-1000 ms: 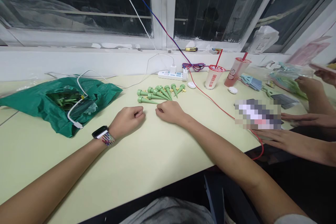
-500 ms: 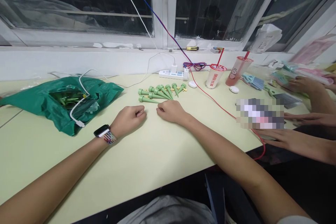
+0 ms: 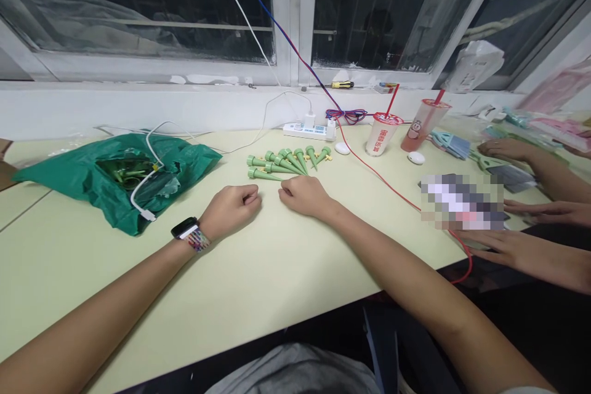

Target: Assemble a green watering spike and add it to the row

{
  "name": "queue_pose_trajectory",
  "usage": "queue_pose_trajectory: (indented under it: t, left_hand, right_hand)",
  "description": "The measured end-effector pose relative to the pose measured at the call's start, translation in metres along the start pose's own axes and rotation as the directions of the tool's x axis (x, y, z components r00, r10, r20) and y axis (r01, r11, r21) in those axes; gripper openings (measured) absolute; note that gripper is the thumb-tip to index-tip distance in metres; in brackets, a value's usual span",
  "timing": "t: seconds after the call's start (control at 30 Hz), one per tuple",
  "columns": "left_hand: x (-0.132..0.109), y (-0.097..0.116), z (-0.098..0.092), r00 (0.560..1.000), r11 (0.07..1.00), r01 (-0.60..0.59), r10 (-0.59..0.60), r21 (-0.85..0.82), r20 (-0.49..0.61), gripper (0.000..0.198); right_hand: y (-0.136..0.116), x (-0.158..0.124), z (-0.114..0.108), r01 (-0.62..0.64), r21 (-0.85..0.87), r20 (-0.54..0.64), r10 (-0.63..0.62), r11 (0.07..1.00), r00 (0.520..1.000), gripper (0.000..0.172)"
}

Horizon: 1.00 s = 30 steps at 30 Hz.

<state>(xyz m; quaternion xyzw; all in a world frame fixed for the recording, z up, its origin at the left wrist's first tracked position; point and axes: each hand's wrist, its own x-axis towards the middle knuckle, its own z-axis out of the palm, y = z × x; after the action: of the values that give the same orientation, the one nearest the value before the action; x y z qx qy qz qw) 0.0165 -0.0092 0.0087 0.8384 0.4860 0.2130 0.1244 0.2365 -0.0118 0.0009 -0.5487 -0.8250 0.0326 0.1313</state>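
Note:
My left hand (image 3: 233, 209) rests on the pale yellow table (image 3: 258, 271) as a loose fist, a smartwatch (image 3: 184, 229) on its wrist. A short gap to the right, my right hand (image 3: 305, 195) lies knuckles up with its fingers curled under. Neither hand holds anything that I can see. Just beyond the right hand, several green plastic spikes (image 3: 286, 163) lie in a row, points toward me; the nearest one almost touches my right fingertips.
A green plastic bag (image 3: 115, 181) with a white cable (image 3: 148, 181) across it lies at the left. A power strip (image 3: 307, 131), two cups with straws (image 3: 383, 134), red wire and another person's hands (image 3: 503, 246) fill the right side.
The view has drifted slightly, so everything sits a little further right. Both my hands stay still on the table. The other person's far hand has lowered onto the table.

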Motion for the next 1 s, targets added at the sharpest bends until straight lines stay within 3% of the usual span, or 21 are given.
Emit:
queue_pose_trajectory:
  t: [0.2, 0.77, 1.0]
  left_hand:
    - [-0.0001, -0.0013, 0.0003, 1.000, 1.000, 0.000, 0.000, 0.004, 0.003, 0.028]
    - [0.0004, -0.0020, 0.0007, 1.000, 1.000, 0.004, -0.004, -0.004, -0.016, 0.030]
    - [0.0012, 0.0009, -0.0037, 0.997, 0.995, 0.068, -0.070, -0.072, -0.030, 0.032]
  right_hand:
    - [-0.0008, 0.0020, 0.0026, -0.046, 0.062, -0.068, 0.050, 0.997, 0.996, 0.040]
    - [-0.0017, 0.0049, 0.0062, -0.096, 0.080, -0.071, 0.102, 0.992, 0.992, 0.025]
    - [-0.0048, 0.0063, 0.0073, -0.131, 0.253, -0.090, 0.158, 0.959, 0.983, 0.016]
